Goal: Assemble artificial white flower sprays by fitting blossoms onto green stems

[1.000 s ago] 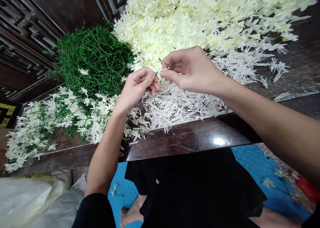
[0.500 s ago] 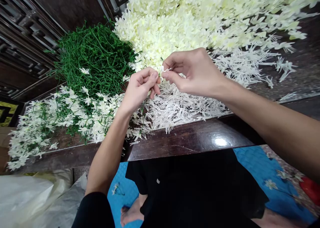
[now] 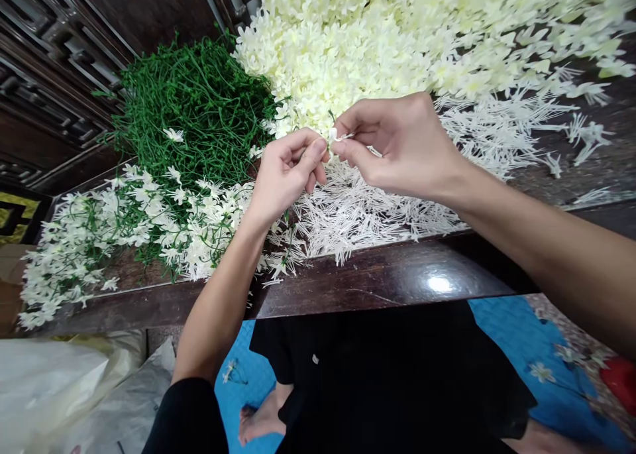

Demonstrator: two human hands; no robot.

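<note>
My left hand point(image 3: 293, 166) and my right hand point(image 3: 392, 139) meet fingertip to fingertip above the table. Pinched in the right thumb and forefinger is a small white artificial flower point(image 3: 334, 134), with thin white strands poking out. A green stem tip point(image 3: 331, 114) shows just above those fingers. The left thumb and forefinger are pressed together right beside the flower; what they grip is mostly hidden. Beneath both hands lies a heap of thin white stamens point(image 3: 358, 205). Behind them spreads a big pile of pale yellow-white petals point(image 3: 348, 50).
A mound of green plastic stems point(image 3: 193, 109) sits left of the petals. Assembled white flowers point(image 3: 199, 232) with green stems lie along the left of the dark wooden table point(image 3: 358, 275). Plastic bags point(image 3: 59, 388) and a blue mat point(image 3: 253, 348) are below.
The whole view has shifted slightly, so the hands appear a little farther right. Both hands keep their pinch, fingertips still together at the white flower.
</note>
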